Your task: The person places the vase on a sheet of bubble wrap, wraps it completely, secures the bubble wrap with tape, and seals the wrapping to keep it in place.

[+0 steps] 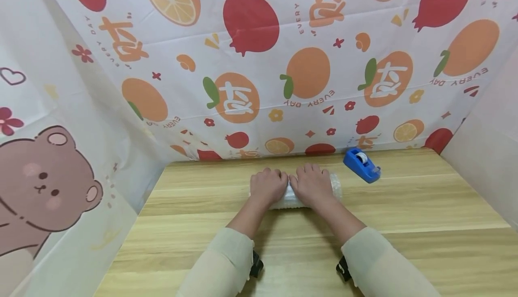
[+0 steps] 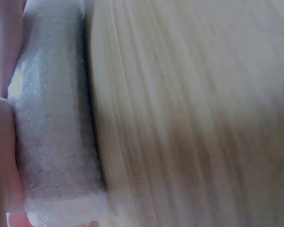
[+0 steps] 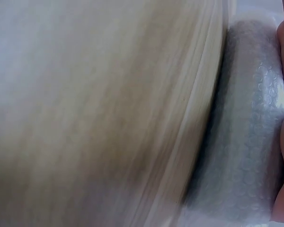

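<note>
A roll of clear bubble wrap (image 1: pixel 292 199) lies crosswise on the wooden table, toward its far side. My left hand (image 1: pixel 269 184) grips its left part from above, and my right hand (image 1: pixel 312 182) grips it right of the middle, fingers bent over the far side. The two thumbs come close together at the centre. In the left wrist view the bubble wrap roll (image 2: pixel 57 127) shows its bumpy surface beside the fingers. From the right wrist, the bubble wrap roll (image 3: pixel 248 127) appears along the right edge, the hand against its side. The roll's far side is hidden.
A blue tape dispenser (image 1: pixel 361 165) with a roll of tape stands at the right, beyond the right hand. Behind the wooden table (image 1: pixel 194 216) hangs a fruit-print cloth (image 1: pixel 259 67). A cloth with a bear print (image 1: pixel 40 184) covers the left side.
</note>
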### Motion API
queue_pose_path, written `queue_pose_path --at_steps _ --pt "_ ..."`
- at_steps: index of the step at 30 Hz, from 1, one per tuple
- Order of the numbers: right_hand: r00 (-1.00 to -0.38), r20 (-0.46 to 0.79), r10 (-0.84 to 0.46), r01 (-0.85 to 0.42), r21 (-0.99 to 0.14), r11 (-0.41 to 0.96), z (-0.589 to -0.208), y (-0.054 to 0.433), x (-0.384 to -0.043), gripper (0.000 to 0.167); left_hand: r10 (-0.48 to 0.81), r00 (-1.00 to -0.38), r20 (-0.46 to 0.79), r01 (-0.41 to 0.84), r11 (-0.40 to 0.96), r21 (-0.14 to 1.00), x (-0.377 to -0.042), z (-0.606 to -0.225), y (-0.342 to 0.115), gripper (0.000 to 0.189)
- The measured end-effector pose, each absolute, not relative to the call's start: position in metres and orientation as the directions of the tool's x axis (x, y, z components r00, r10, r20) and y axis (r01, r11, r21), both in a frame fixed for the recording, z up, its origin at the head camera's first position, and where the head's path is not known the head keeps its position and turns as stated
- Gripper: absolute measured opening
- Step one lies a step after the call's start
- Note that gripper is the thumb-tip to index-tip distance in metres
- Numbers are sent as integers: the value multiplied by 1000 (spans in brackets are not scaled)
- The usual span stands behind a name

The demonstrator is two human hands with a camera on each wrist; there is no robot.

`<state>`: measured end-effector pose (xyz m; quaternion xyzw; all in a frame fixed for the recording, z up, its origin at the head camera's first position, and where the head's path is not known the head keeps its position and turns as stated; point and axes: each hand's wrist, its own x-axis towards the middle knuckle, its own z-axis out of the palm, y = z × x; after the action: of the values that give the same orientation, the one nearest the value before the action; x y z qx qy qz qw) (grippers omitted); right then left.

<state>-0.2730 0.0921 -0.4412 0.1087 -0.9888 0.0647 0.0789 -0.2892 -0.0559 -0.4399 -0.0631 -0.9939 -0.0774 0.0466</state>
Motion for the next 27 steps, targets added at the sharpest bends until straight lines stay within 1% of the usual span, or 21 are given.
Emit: queue_pose_path --at_steps 4,8,14,21,27 --pt "-968 129 -217 -234 -146 961 -439 97 -275 59 116 -987 111 129 984 125 -286 -437 -55 57" --pt "-967 107 -233 -249 -170 954 -437 101 -276 61 115 -985 127 128 987 101 -281 -435 -53 61" --pt "-958 143 -247 -267 -141 953 -442 99 -274 61 114 -975 190 126 990 55 -274 -432 -52 65" --pt "-959 174 -223 -246 -120 962 -446 95 -275 59 172 -951 255 184 983 23 -270 -437 -51 61" --pt "-961 175 -215 -236 -108 966 -445 95 -276 59 323 -885 334 290 946 -146 -264 -446 -54 45"
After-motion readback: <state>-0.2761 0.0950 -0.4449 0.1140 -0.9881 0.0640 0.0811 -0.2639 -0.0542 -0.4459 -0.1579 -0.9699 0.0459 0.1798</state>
